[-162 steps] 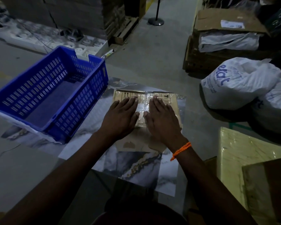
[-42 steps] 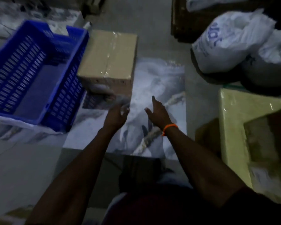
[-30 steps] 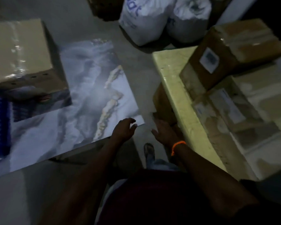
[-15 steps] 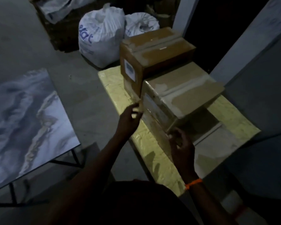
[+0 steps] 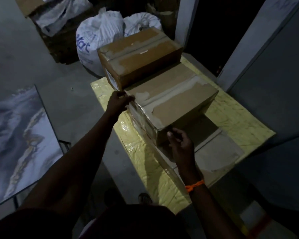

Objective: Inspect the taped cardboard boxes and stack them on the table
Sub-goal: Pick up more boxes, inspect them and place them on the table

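Note:
Two taped cardboard boxes sit on a yellow wrapped surface (image 5: pixel 231 116). The nearer box (image 5: pixel 173 99) lies in front of the farther box (image 5: pixel 138 54), which stands higher. A flat box (image 5: pixel 214 152) lies under the nearer one. My left hand (image 5: pixel 118 102) grips the nearer box's left top corner. At its near right corner my right hand (image 5: pixel 179 144) has its fingers curled against the box's side. The marble-patterned table (image 5: pixel 16 144) is at the left.
Two white sacks (image 5: pixel 100 37) lie on the floor behind the boxes. A grey pillar or panel (image 5: pixel 266 57) rises at the right. Bare concrete floor (image 5: pixel 62 75) separates the marble table from the yellow surface. More cardboard and plastic lie at the top left.
I have turned right, away from the marble table and blue crate. Both hands left the table and reached the nearer box; since half a second ago they closed on its corners.

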Motion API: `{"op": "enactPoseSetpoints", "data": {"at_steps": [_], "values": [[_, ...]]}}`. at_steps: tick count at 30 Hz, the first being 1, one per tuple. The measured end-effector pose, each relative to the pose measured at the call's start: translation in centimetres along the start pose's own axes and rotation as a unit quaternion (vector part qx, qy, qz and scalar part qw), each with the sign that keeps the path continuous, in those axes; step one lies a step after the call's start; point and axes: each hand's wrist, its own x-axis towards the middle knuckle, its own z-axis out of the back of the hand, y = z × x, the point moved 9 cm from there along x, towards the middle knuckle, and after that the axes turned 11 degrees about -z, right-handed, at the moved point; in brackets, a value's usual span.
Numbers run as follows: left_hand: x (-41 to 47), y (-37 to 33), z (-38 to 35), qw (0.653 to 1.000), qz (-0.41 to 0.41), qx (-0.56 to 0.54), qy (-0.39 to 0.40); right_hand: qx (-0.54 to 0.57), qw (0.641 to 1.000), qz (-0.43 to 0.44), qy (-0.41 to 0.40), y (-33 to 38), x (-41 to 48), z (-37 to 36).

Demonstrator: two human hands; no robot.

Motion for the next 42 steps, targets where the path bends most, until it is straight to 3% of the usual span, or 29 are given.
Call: {"op": "enactPoseSetpoints", "data": {"at_steps": [10, 15, 18, 24, 28, 35, 42], "values": [[-0.8, 0.5, -1.3, 1.000, -0.009, -0.004, -0.021, -0.007, 0.999, -0.038, 0.011, -1.2, 0.8, 1.0], [-3.9, 1.8, -2.5, 0.998, -0.025, 0.054, 0.015, 0.063, 0.991, -0.054, -0.100, -1.4, -0.1, 5.0], [-5.1, 2.3, -3.4, 0.997, -0.035, 0.061, 0.030, 0.083, 0.989, -0.053, -0.112, -2.1, -0.6, 6.9], [-5.5, 1.2, -4.8, 0.995, -0.027, -0.055, 0.077, 0.040, 0.995, 0.003, -0.092, -0.5, -2.1, 4.9], [-8.1, 0.2, -3.6, 0.991, -0.034, -0.084, 0.097, 0.079, 0.986, -0.003, -0.145, -0.8, -4.5, 4.5], [-16.6, 3.8, 4.3, 0.986, -0.027, -0.138, 0.084, 0.080, 0.972, -0.001, -0.220, -1.6, -15.1, 1.9], [-23.4, 5.7, 19.2, 0.988, -0.038, -0.144, 0.032, 0.093, 0.960, 0.048, -0.258, -1.6, -26.9, -7.2]]}}
